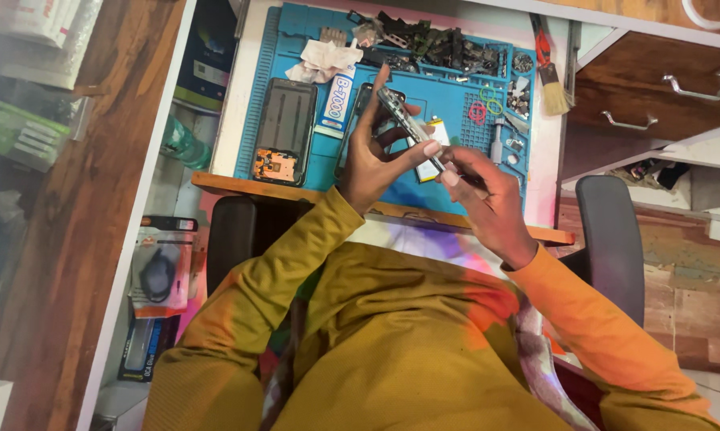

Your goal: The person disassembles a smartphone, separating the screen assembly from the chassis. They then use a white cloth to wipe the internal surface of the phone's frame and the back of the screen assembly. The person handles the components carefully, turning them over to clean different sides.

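Metal and glass make up the thin phone frame (pixel 400 120) that the left hand (pixel 373 160) holds edge-on above the blue repair mat (pixel 448 100), tilted so one narrow side faces the camera. The left grip is closed on it, thumb along one long edge and fingers wrapped behind the other, which looks the sound place to hold it: by the rigid rim, off any bare board or flex ribbon. It appears light and stiff but easily bent or scratched, and a slim smooth edge like this could slip if pinched only at a corner. The right hand (pixel 487 199), just to the right of the frame, is closed around a slender dark tool (pixel 456 169) whose tip meets the frame's lower end; the tool looks thin and rigid, best steered close to its tip. On the mat, left of the frame, lies a second opened phone (pixel 282 132) with its board showing at the bottom, and between the two a white glue tube (pixel 340 104). Beyond the frame, along the mat's far edge, sits a heap of small dark parts (pixel 432 44); to the frame's right lie coloured rubber bands (pixel 480 110) and, off the mat on the tabletop (pixel 224 120), a brush (pixel 551 76).
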